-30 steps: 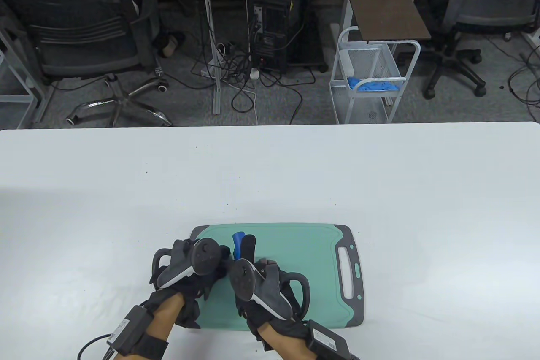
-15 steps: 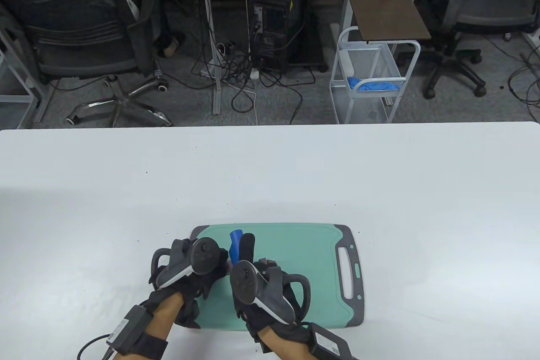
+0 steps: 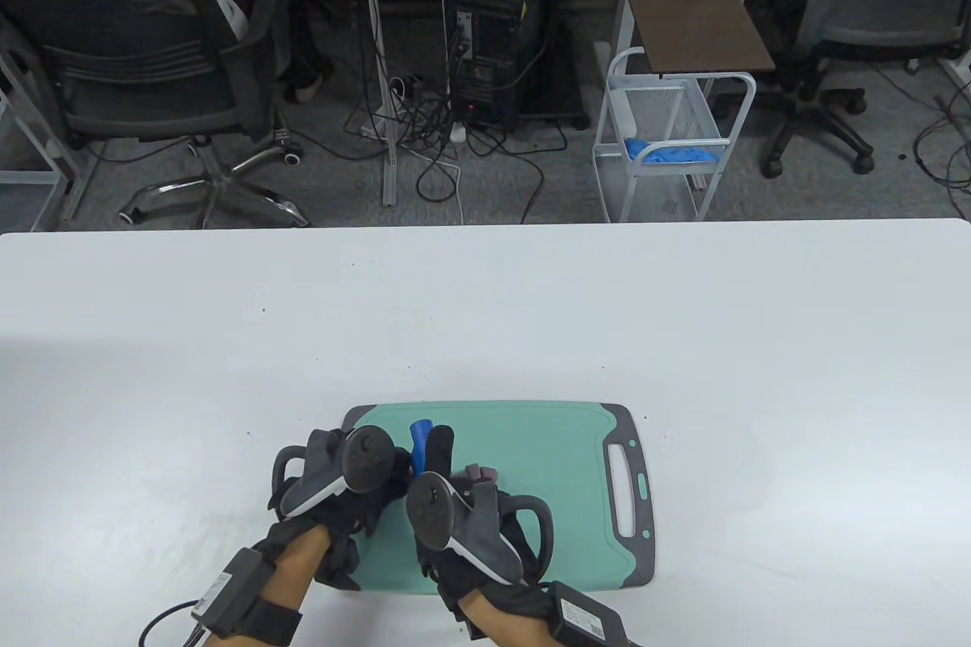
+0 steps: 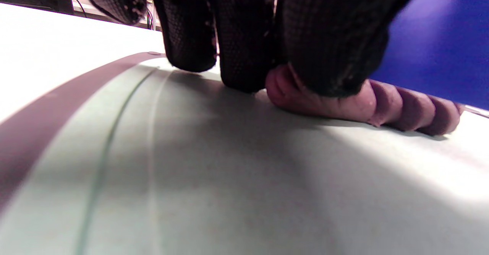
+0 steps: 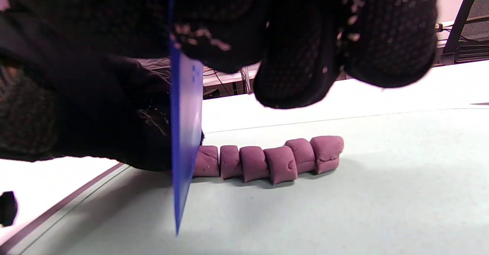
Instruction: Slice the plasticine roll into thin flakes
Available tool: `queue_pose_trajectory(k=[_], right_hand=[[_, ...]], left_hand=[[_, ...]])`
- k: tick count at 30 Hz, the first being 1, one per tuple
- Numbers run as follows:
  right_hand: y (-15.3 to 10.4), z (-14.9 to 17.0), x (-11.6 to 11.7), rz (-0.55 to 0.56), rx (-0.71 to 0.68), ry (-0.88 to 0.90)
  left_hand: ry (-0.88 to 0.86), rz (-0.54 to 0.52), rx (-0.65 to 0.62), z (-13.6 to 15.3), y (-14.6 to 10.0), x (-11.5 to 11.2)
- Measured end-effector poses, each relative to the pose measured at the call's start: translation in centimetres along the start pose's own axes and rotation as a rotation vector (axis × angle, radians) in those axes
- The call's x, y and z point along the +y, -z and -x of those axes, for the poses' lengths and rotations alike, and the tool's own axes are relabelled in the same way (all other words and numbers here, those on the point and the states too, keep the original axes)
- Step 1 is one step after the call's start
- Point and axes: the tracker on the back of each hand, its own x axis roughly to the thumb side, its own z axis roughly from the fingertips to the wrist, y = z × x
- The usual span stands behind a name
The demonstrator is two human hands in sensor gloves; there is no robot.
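Note:
A purple plasticine roll (image 5: pixel 267 157) lies on the green cutting board (image 3: pixel 546 450), its right part cut into several thick pieces that sit side by side. My left hand (image 3: pixel 345 476) holds the uncut left end down; its fingertips (image 4: pixel 324 56) press on the roll (image 4: pixel 382 102). My right hand (image 3: pixel 447 507) grips a blue plastic knife (image 5: pixel 186 125), blade on edge and pointing down at the board, just left of the cut pieces. The knife tip (image 3: pixel 419 434) sticks out beyond the hands. A few pieces (image 3: pixel 481 474) show beside my right hand.
The board's grey handle end (image 3: pixel 630 480) points right. The white table (image 3: pixel 531 313) stretches around the board. Chairs, cables and a white cart (image 3: pixel 667 139) stand on the floor beyond the far edge.
My right hand and the knife have shifted slightly left, closer to my left hand. More of the cut pieces shows to its right. My left hand has stayed put.

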Motion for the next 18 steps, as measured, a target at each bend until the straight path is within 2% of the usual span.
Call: queue_pose_trajectory(k=[18], right_hand=[[0.33, -0.17, 0.54, 0.006, -0.003, -0.020]], left_hand=[[-0.011, 0.000, 0.006, 0.01, 0.02, -0.01]])
